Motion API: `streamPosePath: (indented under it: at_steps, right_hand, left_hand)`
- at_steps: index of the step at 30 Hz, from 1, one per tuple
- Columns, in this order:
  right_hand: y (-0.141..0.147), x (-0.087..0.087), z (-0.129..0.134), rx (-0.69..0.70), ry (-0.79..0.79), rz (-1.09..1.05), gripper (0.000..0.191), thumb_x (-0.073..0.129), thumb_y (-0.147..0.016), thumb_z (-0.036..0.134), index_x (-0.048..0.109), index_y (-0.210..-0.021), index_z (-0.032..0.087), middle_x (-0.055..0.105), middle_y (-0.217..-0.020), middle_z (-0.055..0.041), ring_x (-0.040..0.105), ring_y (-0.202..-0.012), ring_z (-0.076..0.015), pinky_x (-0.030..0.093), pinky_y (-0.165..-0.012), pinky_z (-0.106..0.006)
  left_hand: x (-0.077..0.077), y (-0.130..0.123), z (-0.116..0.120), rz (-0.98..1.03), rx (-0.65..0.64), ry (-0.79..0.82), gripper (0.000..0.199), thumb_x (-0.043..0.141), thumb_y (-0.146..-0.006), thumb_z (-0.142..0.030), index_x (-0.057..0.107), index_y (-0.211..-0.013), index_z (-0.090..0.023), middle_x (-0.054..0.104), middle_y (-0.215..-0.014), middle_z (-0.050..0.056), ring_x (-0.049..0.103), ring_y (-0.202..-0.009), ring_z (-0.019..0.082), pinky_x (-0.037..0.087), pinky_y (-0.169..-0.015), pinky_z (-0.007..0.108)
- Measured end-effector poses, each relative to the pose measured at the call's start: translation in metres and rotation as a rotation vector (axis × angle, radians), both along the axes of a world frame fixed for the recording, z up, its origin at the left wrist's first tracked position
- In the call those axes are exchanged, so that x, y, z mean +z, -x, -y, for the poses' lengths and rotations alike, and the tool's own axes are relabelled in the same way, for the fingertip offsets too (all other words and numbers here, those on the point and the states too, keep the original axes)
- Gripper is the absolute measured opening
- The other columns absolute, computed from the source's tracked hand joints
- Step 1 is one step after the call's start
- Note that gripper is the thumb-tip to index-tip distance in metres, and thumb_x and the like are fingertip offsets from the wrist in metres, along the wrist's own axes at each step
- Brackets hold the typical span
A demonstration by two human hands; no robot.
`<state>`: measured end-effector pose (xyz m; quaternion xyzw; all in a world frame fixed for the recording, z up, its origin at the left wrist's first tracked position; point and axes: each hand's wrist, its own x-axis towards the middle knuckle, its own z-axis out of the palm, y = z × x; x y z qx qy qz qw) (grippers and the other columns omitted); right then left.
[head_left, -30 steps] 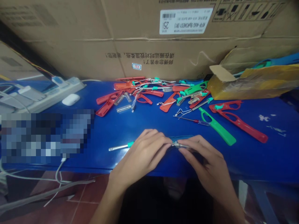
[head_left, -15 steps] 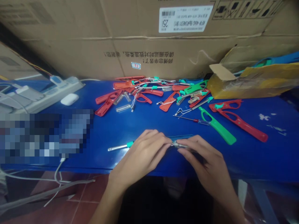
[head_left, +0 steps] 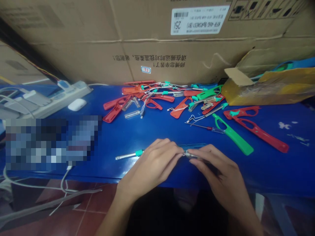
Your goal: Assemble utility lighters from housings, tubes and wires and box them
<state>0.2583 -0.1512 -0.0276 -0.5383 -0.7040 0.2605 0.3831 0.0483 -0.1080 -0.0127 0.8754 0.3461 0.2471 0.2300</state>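
nearby, screwdriver point(head_left: 213, 129), green casing point(head_left: 239, 141), left hand point(head_left: 159, 160) partly hiding metal tube point(head_left: 126, 156)

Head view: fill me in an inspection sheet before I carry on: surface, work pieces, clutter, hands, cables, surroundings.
Surface: blue tabletop, white scraps at right.
Work pieces: small part between both hands, details too small to tell; metal tube with green collar beside the left hand, partly hidden.
Clutter: red shells, green shell, screwdriver and a mixed pile behind; white case at left; one patch pixelated.
Left hand: fingertips closed at the part's left end.
Right hand: thumb and fingers pinch its right side.
Cables: white cable at the front left edge; power strip with plugs.
Surroundings: large cardboard box behind; taped open carton at right.
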Motion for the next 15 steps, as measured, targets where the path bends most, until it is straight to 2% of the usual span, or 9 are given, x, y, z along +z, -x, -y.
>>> streamPosePath:
  at_steps: [8,15]
  right_hand:
    - [0.0001,-0.0005,0.0000,-0.002,-0.004,-0.011,0.025,0.062,-0.098,0.027,0.072,-0.120,0.034,0.070,-0.097,0.0014,0.068,-0.088,-0.0141,0.055,-0.078,-0.025]
    - [0.0058,-0.0022,-0.0009,-0.006,-0.070,0.033,0.023,0.061,-0.098,0.025,0.074,-0.116,0.030,0.069,-0.096,-0.0008,0.067,-0.089,-0.0158,0.054,-0.080,-0.028]
  left_hand:
    - [-0.0018,-0.0007,-0.0002,0.042,-0.018,0.008,0.016,0.044,-0.107,-0.018,0.060,-0.105,-0.018,0.067,-0.095,0.002,0.055,-0.088,0.017,0.040,-0.083,0.034]
    - [-0.0085,-0.0002,-0.0006,0.051,0.002,0.034,0.018,0.044,-0.104,-0.010,0.059,-0.099,-0.018,0.065,-0.091,0.003,0.053,-0.084,0.018,0.040,-0.079,0.035]
